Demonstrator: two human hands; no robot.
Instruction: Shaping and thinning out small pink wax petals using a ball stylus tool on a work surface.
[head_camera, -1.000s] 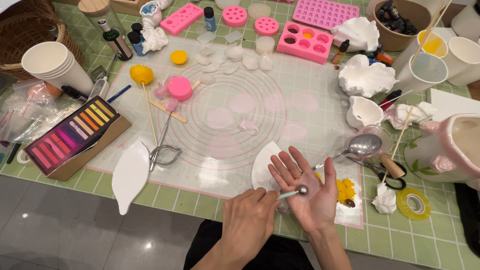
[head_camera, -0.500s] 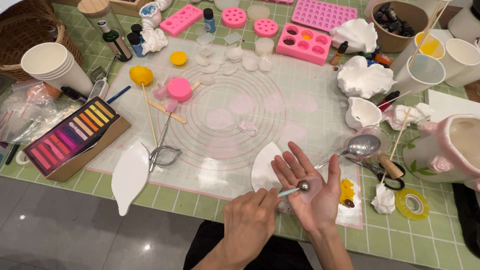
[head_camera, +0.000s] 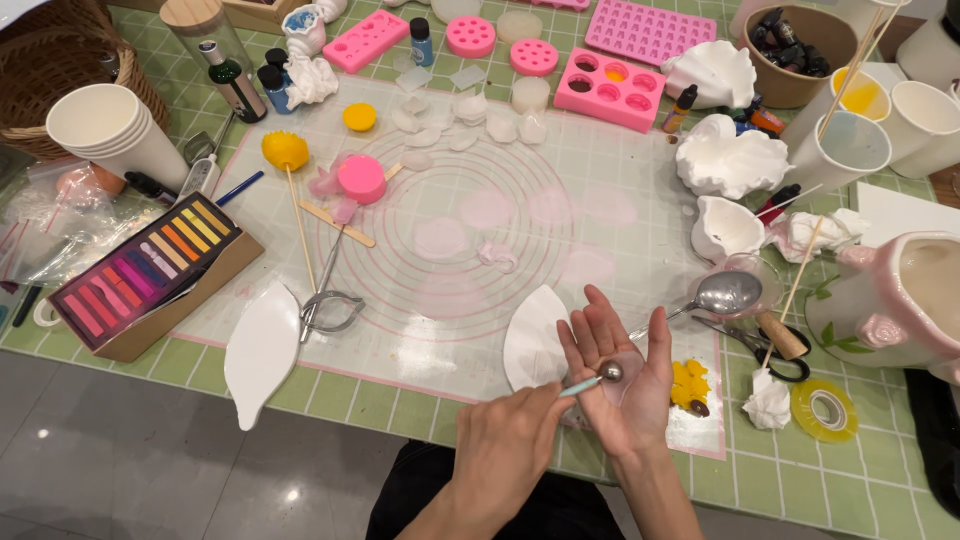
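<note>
My right hand (head_camera: 618, 372) lies palm up over the table's near edge with its fingers spread. A thin translucent petal (head_camera: 630, 392) rests on the palm. My left hand (head_camera: 512, 440) pinches a ball tool (head_camera: 590, 381) with a teal handle. The tool's metal ball presses on the petal in the middle of the palm. A white leaf-shaped dish (head_camera: 532, 338) lies just left of my right hand on the clear work mat (head_camera: 480, 160) with pink circles.
A metal spoon (head_camera: 722, 294), scissors (head_camera: 762, 350), yellow bits (head_camera: 688, 380) and a tape roll (head_camera: 824, 410) lie to the right. A pastel chalk box (head_camera: 150, 270), another white leaf dish (head_camera: 260, 352), pink moulds (head_camera: 610, 88), paper cups (head_camera: 118, 132) and a pink-trimmed jug (head_camera: 905, 300) ring the mat.
Both hands stay almost where they were. The ball tip has shifted only slightly on the palm.
</note>
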